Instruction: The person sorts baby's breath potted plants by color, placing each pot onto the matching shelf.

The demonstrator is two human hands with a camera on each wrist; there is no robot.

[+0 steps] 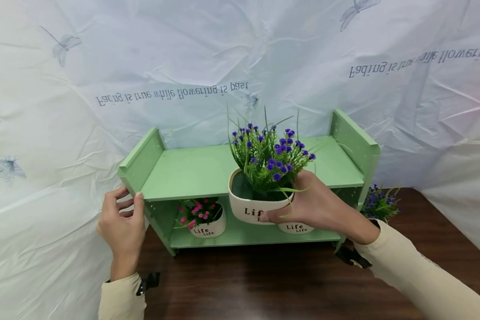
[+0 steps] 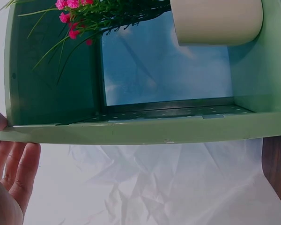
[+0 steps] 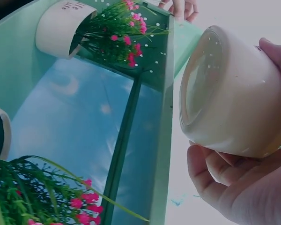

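My right hand (image 1: 324,206) grips a white oval flowerpot (image 1: 242,206) of purple artificial flowers, thumb across its front lettering. The pot is upright, in front of the green two-tier shelf's (image 1: 192,169) top board in the head view. Its bare underside (image 3: 203,79) shows in the right wrist view. At the shelf's front left, my left hand (image 1: 122,222) pinches the side panel, its thumb on one face and fingers (image 2: 25,173) on the other. A pink-flowered pot (image 1: 212,229) stands at the left of the lower tier; another white pot (image 1: 296,228) stands to its right, partly hidden.
Raised side panels (image 1: 354,142) border the top board. Another purple-flowered plant (image 1: 380,203) stands on the dark wooden table (image 1: 264,284), right of the shelf. A white printed sheet (image 1: 208,53) hangs behind and along the left.
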